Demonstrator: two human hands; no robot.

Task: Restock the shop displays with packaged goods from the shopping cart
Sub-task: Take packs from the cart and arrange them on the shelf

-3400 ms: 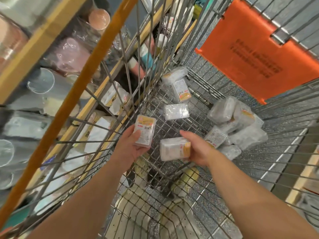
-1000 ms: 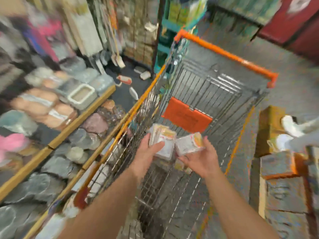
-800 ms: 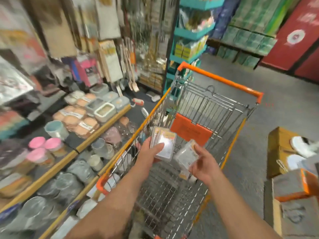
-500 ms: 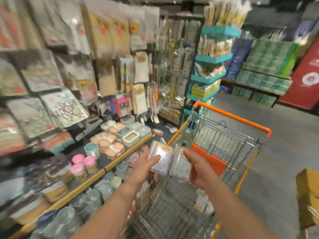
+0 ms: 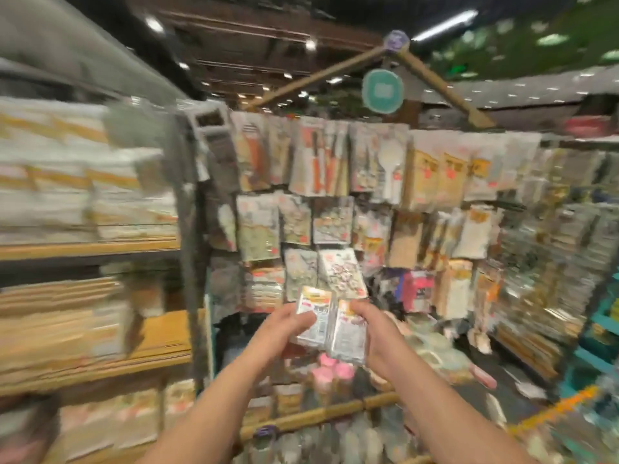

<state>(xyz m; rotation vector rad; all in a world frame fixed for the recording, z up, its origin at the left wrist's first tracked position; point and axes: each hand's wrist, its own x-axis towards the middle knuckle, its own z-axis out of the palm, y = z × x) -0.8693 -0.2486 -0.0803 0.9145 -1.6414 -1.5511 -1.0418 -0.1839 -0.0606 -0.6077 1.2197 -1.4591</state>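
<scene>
I hold two clear-wrapped packets with orange-and-white labels side by side at chest height, in front of the shop displays. My left hand grips the left packet, thumb across its front. My right hand grips the right packet from its right edge. The whole picture is blurred by motion. Of the shopping cart only a streak of its orange rim shows at the lower right.
A wall of hanging packaged goods fills the middle ahead. Wooden shelves stacked with white and tan packs stand at the left. A lower shelf rail with cups and pink lids runs beneath my hands. A teal rack stands at the right.
My view has swung up and left from the cart to the hanging display. Both hands rose with the two packets, which now sit side by side. The cart has dropped almost out of view.
</scene>
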